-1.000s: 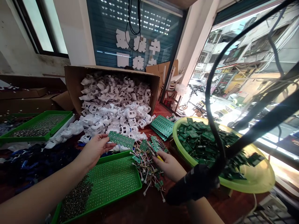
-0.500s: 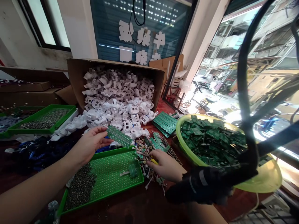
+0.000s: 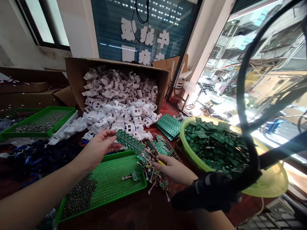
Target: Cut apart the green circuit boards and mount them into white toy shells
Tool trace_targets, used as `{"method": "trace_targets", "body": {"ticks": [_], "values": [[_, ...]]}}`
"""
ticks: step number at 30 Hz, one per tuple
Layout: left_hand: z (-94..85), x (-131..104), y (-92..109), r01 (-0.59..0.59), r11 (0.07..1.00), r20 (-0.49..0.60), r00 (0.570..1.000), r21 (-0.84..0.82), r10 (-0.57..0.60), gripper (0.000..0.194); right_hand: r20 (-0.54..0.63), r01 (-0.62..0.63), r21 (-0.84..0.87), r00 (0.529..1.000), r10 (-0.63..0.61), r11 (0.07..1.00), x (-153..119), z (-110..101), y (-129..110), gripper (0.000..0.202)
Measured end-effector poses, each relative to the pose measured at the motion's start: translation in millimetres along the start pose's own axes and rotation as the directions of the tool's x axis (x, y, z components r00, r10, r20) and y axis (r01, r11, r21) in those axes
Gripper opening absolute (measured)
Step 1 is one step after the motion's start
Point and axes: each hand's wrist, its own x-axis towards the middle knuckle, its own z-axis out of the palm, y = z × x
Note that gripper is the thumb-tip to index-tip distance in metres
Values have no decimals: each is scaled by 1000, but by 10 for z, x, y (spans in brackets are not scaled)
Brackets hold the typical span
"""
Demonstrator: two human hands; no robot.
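Near the far edge of the front tray [image 3: 112, 171]: one board panel [image 3: 130, 142], one yellow-handled tool [image 3: 161, 163]

Left hand [image 3: 103, 145]: grip pinched, thumb and fingers closed on the left end of the board panel; panel green, long, aslant, its right end lower.
Right hand [image 3: 172, 168]: grip wrapped around the yellow-handled tool; metal end pointing at the panel's right end. Contact between tool and panel: cannot tell.
Front tray: green, perforated, on the reddish-brown desk [image 3: 134, 212]. Contents: a heap of small dark parts [image 3: 80, 193] at the left; one small board [image 3: 135, 175] with a pale lead, at the right.
Wired boards [image 3: 153, 175]: loose pile just right of the tray, with leads and white connectors.
Stacked panels [image 3: 169, 125]: green, beyond that pile.
Yellow tub [image 3: 195, 159]: at the right, heaped with small green boards [image 3: 216, 140].
Carton [image 3: 72, 75]: on its side behind, white plastic shells [image 3: 120, 105] spilling forward.
Rear tray [image 3: 51, 134]: green, at the left, holding small parts.
Dark blue pieces [image 3: 43, 159]: heaped left of the front tray.
Black fixture [image 3: 206, 191]: cabled, crossing in front of the right forearm.
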Motion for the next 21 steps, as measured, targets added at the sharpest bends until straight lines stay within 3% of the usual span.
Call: {"method": "trace_targets", "body": {"ticks": [7, 10, 14, 18, 19, 21], "values": [[58, -47, 7, 24, 999, -3, 1000, -41, -24, 12, -14, 44, 35, 999, -44, 998, 25, 24, 32, 31], [62, -60, -10, -5, 999, -18, 1000, -33, 4, 12, -73, 36, 12, 997, -35, 999, 36, 52, 71, 30], [84, -151, -62, -141, 975, 20, 990, 172, 140, 18, -184, -36, -125, 983, 12, 992, 55, 98, 49, 29], [174, -312, -82, -399, 809, 156, 916, 432, 369, 24, -243, -141, -236, 966, 82, 961, 91, 132, -8, 30], [201, -331, -66, -422, 783, 170, 906, 457, 388, 26, -252, -151, -247, 964, 87, 957, 100, 135, -9, 31], [245, -310, -14, -365, 809, 138, 930, 460, 341, 28, -269, -155, -247, 959, 86, 957, 114, 130, 14, 32]]}}
